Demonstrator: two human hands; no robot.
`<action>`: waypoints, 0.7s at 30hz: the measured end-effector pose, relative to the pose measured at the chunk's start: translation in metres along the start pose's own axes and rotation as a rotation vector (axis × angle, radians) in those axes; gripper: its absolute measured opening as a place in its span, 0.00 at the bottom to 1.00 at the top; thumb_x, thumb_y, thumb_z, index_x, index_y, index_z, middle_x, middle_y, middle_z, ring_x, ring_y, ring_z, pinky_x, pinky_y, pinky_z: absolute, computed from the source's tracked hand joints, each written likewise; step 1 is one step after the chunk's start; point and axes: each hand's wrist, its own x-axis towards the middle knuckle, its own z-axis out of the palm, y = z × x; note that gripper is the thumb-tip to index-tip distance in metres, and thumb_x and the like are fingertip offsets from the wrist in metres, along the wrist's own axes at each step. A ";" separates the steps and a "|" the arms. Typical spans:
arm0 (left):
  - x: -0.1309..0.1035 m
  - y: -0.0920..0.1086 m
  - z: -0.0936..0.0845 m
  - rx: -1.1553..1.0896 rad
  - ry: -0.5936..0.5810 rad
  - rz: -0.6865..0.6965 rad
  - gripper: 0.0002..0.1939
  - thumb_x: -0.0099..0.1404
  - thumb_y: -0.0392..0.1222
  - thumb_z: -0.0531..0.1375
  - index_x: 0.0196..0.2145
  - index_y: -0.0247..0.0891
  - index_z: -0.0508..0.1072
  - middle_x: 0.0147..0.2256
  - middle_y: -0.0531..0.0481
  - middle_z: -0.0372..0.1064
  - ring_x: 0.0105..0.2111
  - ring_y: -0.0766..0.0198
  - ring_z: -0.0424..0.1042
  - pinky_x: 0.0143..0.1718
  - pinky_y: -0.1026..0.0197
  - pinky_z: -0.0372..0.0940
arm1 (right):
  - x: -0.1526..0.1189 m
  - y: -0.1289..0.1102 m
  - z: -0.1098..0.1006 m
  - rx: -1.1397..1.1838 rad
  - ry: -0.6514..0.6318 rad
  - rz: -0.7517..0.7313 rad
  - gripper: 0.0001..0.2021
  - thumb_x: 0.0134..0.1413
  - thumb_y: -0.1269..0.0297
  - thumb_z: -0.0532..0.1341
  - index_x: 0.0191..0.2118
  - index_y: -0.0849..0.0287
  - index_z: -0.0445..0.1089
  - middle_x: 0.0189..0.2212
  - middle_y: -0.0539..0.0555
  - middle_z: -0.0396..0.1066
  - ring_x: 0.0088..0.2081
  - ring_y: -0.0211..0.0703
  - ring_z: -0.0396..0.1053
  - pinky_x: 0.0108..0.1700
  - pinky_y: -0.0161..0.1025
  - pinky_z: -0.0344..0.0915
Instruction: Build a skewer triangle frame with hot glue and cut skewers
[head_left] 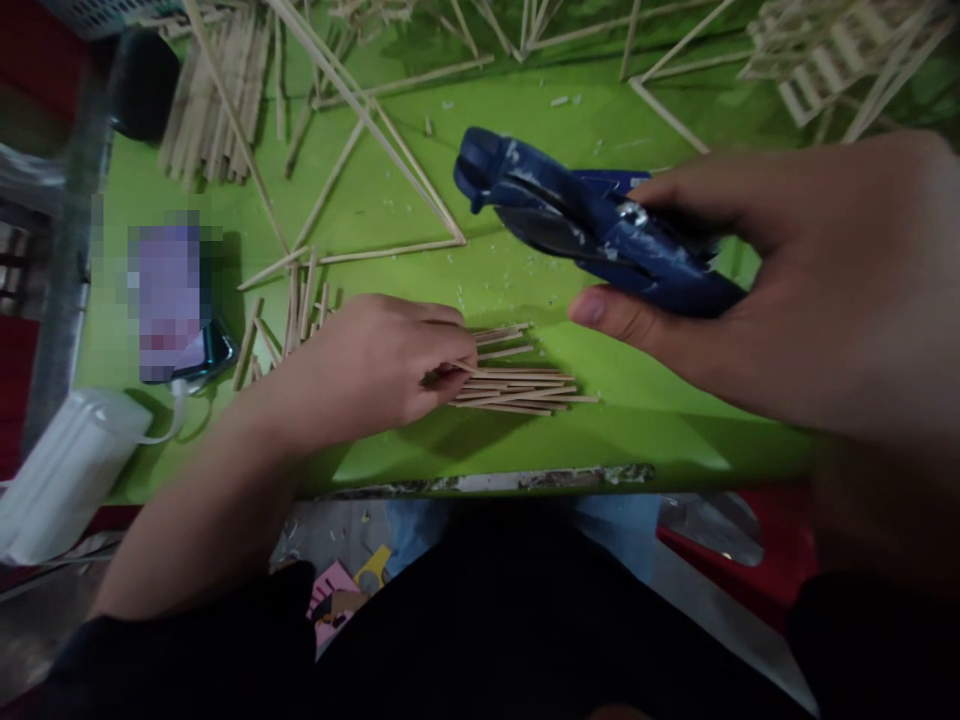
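Observation:
My left hand [382,365] is closed at the left end of a loose pile of thin wooden sticks [517,388], near the table's front edge. Its fingertips pinch at the sticks; how many they grip is hidden. Above and to the right, my right hand [795,270] is wrapped round a dark blue hand tool [600,225] with white smears on it. The tool is held over the table, its blunt end pointing left. What kind of tool it is I cannot make out. More short sticks [304,300] lie behind my left wrist.
The green table [525,290] carries joined stick frames [405,245], a stick bundle [217,110] and a slatted wooden piece [840,60]. A phone [169,300], white charger block [75,470] and black object [144,85] stand left. A red chair [780,545] is below right.

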 end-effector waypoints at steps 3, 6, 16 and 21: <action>0.000 0.001 0.002 0.038 0.020 0.005 0.14 0.76 0.36 0.57 0.38 0.44 0.83 0.36 0.50 0.80 0.33 0.61 0.74 0.38 0.56 0.64 | 0.000 0.000 0.000 -0.006 -0.016 -0.003 0.16 0.64 0.36 0.71 0.39 0.41 0.81 0.35 0.54 0.82 0.39 0.61 0.81 0.38 0.59 0.64; 0.000 0.000 0.004 0.016 0.031 0.025 0.13 0.79 0.39 0.58 0.41 0.44 0.83 0.38 0.49 0.82 0.34 0.61 0.76 0.39 0.56 0.64 | -0.001 0.001 0.001 -0.011 -0.026 0.002 0.16 0.65 0.36 0.71 0.41 0.41 0.83 0.34 0.54 0.81 0.39 0.61 0.80 0.39 0.57 0.65; 0.001 0.000 0.007 0.072 0.036 0.014 0.14 0.81 0.42 0.58 0.43 0.44 0.84 0.37 0.48 0.83 0.34 0.59 0.78 0.37 0.57 0.64 | -0.001 0.003 0.003 -0.002 0.016 -0.021 0.17 0.62 0.34 0.73 0.39 0.40 0.83 0.32 0.53 0.82 0.35 0.59 0.81 0.34 0.57 0.64; 0.001 0.002 0.010 0.146 0.044 -0.027 0.18 0.83 0.44 0.56 0.41 0.43 0.84 0.33 0.48 0.80 0.31 0.60 0.74 0.35 0.58 0.62 | -0.003 0.003 0.002 -0.021 0.001 -0.012 0.16 0.64 0.34 0.72 0.42 0.39 0.83 0.33 0.53 0.82 0.37 0.60 0.81 0.36 0.57 0.65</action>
